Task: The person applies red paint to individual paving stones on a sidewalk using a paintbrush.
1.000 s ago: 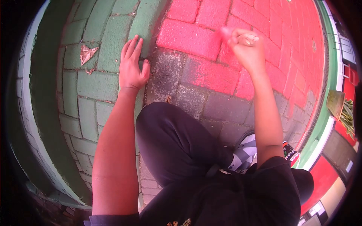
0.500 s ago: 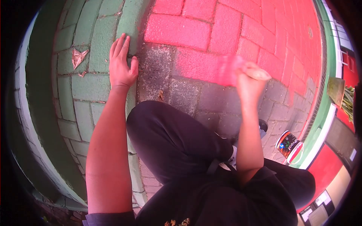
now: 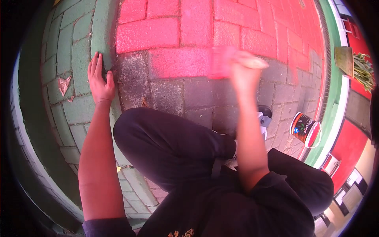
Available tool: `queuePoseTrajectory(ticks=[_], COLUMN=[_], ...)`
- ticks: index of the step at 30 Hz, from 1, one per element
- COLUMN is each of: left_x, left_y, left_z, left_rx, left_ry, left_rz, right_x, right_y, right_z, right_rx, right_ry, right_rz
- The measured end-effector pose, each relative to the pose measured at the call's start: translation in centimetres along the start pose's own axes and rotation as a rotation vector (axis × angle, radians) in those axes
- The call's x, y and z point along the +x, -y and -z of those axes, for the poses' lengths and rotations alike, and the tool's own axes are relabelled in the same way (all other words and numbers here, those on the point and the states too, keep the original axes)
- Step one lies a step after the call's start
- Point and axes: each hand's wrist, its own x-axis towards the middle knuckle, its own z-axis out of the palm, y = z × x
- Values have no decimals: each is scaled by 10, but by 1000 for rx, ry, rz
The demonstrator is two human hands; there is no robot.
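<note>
My right hand (image 3: pixel 244 81) is closed around the pale handle of a paintbrush (image 3: pixel 254 62). Its red, motion-smeared bristles (image 3: pixel 221 62) are over a partly painted paving brick (image 3: pixel 177 63) with a fresh pink-red coat. Beyond that brick lie bright red painted pavers (image 3: pixel 148 35); nearer my knee the pavers (image 3: pixel 167 94) are bare grey. On the left, my left hand (image 3: pixel 101 81) rests with fingers stretched out on the green kerb (image 3: pixel 103 23), holding nothing. A labelled paint bucket (image 3: pixel 306 129) with a white handle and red paint inside stands to the right.
My bent knee (image 3: pixel 138 126) in dark trousers is close to the bare pavers. Dry leaf pieces (image 3: pixel 64 85) lie on the green paving. A potted plant (image 3: pixel 361 73) appears at the far right, beside a green and white edge.
The view has shifted, so the paving and my left hand sit farther left in the picture. Relative to the brick, the brush has moved slightly right. My left hand stays on the kerb.
</note>
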Motion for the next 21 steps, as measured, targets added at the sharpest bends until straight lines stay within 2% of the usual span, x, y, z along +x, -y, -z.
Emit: queuePoseTrajectory(ticks=[1, 3, 4, 6, 8, 9, 10, 11, 12, 14, 16, 17, 18, 19, 21], left_x=[-1, 1, 2, 1, 0, 1, 0, 3, 3, 1, 1, 2, 3, 3, 1], left_y=[1, 0, -1, -1, 2, 2, 2, 2, 3, 1, 0, 0, 1, 2, 1], left_z=[2, 1, -1, 0, 1, 0, 0, -2, -2, -1, -1, -2, -3, -3, -2], left_rx=[3, 4, -2, 15, 28, 40, 37, 28, 40, 62, 64, 66, 68, 71, 76], left_ry=[0, 2, 1, 6, 13, 15, 14, 11, 18, 26, 34, 33, 29, 25, 36], left_rz=[-5, -26, -40, -41, -58, -63, -79, -99, -80, -66, -71, -65, -68, -73, -78], right_x=[26, 61, 64, 64, 43, 22, -3, -11, -11, -10, 20, 36, 54, 65, 67], right_y=[-34, -55, -54, -50, -70, -71, -11, -7, -7, -9, -28, -60, -90, -90, -61], right_z=[33, 91, 97, 98, 51, 17, 7, -10, -11, -8, 42, 73, 105, 132, 161], right_rx=[181, -409, -409, -347, -220, -158, -267, -124, -126, 188, 86, 74, -41, -295, -751], right_ry=[-52, -227, -242, -303, -151, -118, 73, 163, 150, 190, 44, -57, -194, -284, -445], right_rz=[87, 55, 52, 328, 156, 180, 226, 343, 339, 25, -277, -21, 45, 121, -134])
